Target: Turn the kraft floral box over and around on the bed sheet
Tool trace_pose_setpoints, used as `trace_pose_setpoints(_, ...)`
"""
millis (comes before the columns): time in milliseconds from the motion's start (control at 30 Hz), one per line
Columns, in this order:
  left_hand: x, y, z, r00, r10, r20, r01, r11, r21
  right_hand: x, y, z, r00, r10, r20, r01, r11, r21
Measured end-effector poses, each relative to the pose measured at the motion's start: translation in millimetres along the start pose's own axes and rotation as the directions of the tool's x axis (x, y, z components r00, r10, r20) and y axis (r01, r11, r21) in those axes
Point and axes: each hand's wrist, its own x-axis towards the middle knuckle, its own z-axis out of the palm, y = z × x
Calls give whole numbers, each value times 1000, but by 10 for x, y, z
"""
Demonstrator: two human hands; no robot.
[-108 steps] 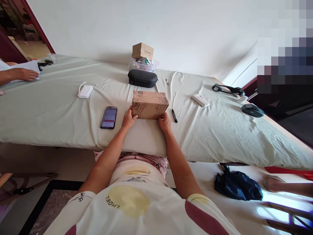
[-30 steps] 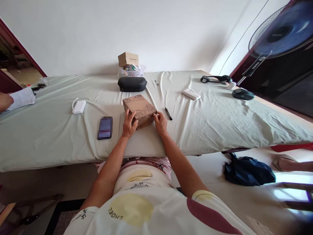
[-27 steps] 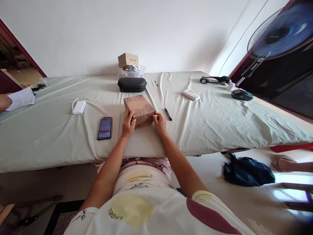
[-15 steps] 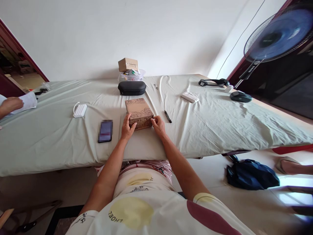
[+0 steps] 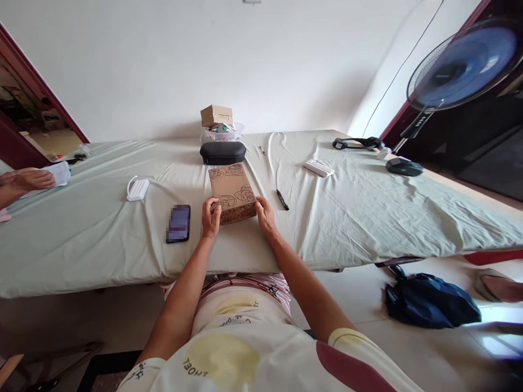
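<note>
A brown cardboard box [image 5: 232, 185] with dark swirling line drawings lies on the cloth in front of me. My left hand [image 5: 211, 219] grips its near left corner, thumb and fingers closed around the edge. At the near right corner my right hand [image 5: 265, 216] pinches the box, its thumb close to the top edge. The fingertips behind the box sides are partly hidden. A black marker pen [image 5: 282, 200] lies just right of my right hand. Left of my left hand rests a phone [image 5: 178, 224] with its screen up.
Behind the box sit a black zip case [image 5: 223, 153] and a plastic tub [image 5: 236, 132] with a small carton [image 5: 216, 115] on top. White power banks [image 5: 138, 189] lie at both sides. Another person's hands [image 5: 35, 178] hold paper at far left. A fan [image 5: 461, 68] stands at right.
My left thumb has shifted from the box's front face up to its top corner. More of the box's top shows. At far left, both of the other person's hands are now visible.
</note>
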Motion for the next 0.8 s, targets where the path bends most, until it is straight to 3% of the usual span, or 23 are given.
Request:
trace_pose_setpoints(167,-69,-69,90,997,49,56,-48,999,-16,24,84,-6,994,102,47,-103,994,35)
trace_pose_setpoints(300,-79,-191,123,994,21,108,-25,999,40,43,164,36,975,159,157,-178,977,119)
trace_pose_setpoints(500,-73,-350,136,998,-59,28,51,971,233,28,219,80,947,212,242,-203,977,-64)
trace_pose_setpoints(800,-70,-338,122,994,-99,40,89,974,206,27,108,49,946,213,246,-191,975,-111)
